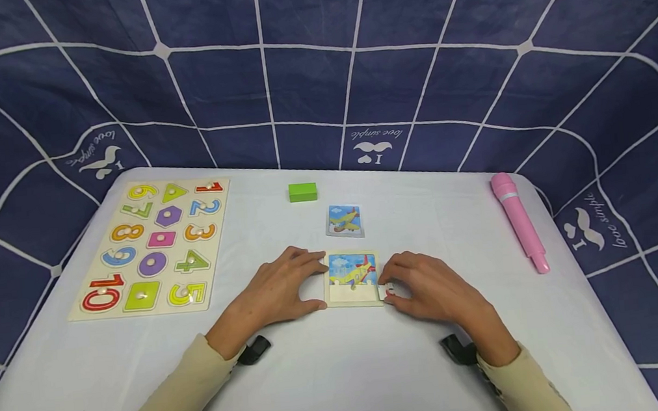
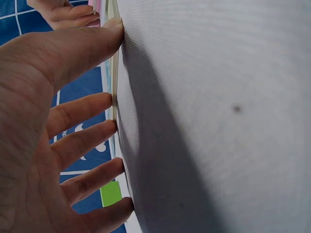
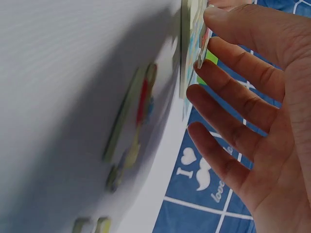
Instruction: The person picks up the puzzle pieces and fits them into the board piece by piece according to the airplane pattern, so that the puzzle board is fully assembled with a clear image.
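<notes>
A square wooden jigsaw tray point(image 1: 354, 296) lies mid-table, with airplane pieces joined across its upper part and a bare strip along its bottom. My left hand point(image 1: 280, 288) rests its thumb and fingertips against the tray's left edge, fingers fairly straight in the left wrist view. At the tray's right edge my right hand point(image 1: 430, 285) pinches a small jigsaw piece point(image 3: 204, 46) between thumb and fingertips. Several loose jigsaw pieces point(image 3: 142, 99) lie on the table in the right wrist view; the hand covers them in the head view. A picture card point(image 1: 345, 221) of the airplane lies beyond the tray.
A green block point(image 1: 302, 192) stands behind the card to the left. The number-and-shape peg board point(image 1: 150, 247) occupies the table's left side. A pink toy microphone point(image 1: 520, 223) lies at the right. Dark blue gridded cloth point(image 1: 306, 77) hangs behind the white table point(image 1: 344, 374).
</notes>
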A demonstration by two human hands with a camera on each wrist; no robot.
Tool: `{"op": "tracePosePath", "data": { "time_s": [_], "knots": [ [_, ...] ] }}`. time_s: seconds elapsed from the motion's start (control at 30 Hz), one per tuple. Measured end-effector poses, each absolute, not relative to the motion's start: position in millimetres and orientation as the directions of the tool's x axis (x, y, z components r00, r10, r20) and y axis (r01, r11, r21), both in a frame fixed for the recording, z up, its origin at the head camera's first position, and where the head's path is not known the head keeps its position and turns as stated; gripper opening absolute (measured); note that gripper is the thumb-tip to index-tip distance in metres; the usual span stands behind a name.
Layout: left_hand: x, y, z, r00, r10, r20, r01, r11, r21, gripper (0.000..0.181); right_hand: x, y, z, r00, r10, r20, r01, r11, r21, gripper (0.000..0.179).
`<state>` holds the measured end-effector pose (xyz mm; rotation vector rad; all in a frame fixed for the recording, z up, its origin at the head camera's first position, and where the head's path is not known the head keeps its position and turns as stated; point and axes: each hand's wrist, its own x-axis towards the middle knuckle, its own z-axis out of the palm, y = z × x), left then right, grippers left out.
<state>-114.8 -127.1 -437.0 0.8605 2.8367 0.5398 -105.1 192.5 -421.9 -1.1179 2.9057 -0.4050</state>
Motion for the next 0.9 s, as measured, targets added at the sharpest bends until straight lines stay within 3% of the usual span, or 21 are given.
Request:
{"op": "tracePosePath", "data": {
  "time_s": [0.9],
  "knots": [
    [-117, -128, -439, -0.827, 0.561, -0.035, 0.515, 0.78, 0.356, 0.066, -121, 143, -420, -0.679, -0.727, 0.102, -0.727, 0.646, -0.232, 0.024]
  ]
}}
